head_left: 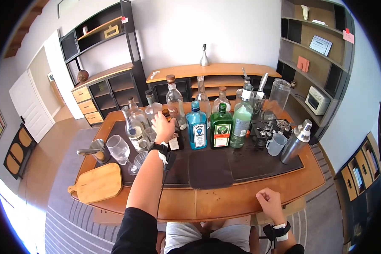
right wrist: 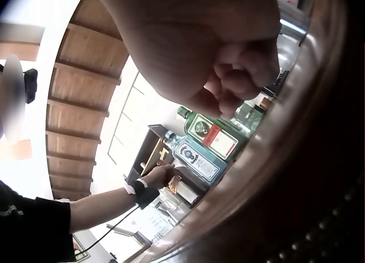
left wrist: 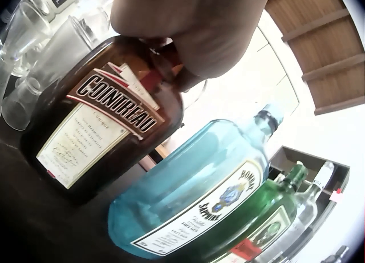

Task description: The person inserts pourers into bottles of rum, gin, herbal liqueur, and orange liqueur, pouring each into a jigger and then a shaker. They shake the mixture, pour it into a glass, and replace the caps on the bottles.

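My left hand (head_left: 162,127) grips a brown Cointreau bottle (head_left: 175,141) by its neck; in the left wrist view the hand covers the top of that bottle (left wrist: 105,112). Upright just right of it stands a blue Bombay Sapphire bottle (head_left: 197,130), followed by a green Jägermeister bottle (head_left: 221,129) and a pale green bottle (head_left: 242,120). Over the table's front edge at the right, my right hand (head_left: 270,203) hangs with loosely curled fingers and nothing in them. In the right wrist view, the fingers (right wrist: 236,83) overlap the bottles behind.
Several clear bottles (head_left: 174,101) stand behind. Wine glass (head_left: 118,148), metal cup (head_left: 99,152) and wooden board (head_left: 98,183) are at left. A dark mat (head_left: 211,169) lies at the front. Glass mug (head_left: 276,144), steel shaker (head_left: 295,144) and large glass jar (head_left: 279,95) are at right.
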The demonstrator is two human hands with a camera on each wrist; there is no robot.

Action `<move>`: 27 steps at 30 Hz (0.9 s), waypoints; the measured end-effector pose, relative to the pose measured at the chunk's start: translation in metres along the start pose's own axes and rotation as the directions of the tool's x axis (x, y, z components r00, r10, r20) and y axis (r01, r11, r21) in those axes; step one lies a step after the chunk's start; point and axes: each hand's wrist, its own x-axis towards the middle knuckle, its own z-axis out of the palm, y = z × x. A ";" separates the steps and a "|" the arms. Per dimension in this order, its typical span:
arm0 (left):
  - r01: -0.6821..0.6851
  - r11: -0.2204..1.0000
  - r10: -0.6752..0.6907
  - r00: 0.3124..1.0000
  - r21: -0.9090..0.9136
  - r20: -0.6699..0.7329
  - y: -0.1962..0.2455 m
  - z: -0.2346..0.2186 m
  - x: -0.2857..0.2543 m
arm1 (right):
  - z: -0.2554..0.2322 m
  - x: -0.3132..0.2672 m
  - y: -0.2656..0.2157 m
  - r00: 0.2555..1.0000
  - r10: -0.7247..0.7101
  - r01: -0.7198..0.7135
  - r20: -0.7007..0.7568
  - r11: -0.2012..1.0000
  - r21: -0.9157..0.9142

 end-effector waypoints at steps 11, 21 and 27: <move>-0.073 0.960 0.105 0.989 -0.272 0.107 -0.014 -0.004 0.018 | 0.001 0.067 -0.075 0.932 -0.351 0.352 0.085 0.936 0.004; -0.330 0.886 0.223 0.919 -0.325 -0.325 0.014 -0.035 -0.060 | 0.080 0.160 -0.076 0.892 -0.419 0.412 0.170 0.908 0.077; -0.274 0.837 0.544 0.315 -0.474 0.778 -0.018 -0.055 -0.130 | 0.082 0.144 -0.048 0.913 -0.215 0.204 0.346 0.977 0.070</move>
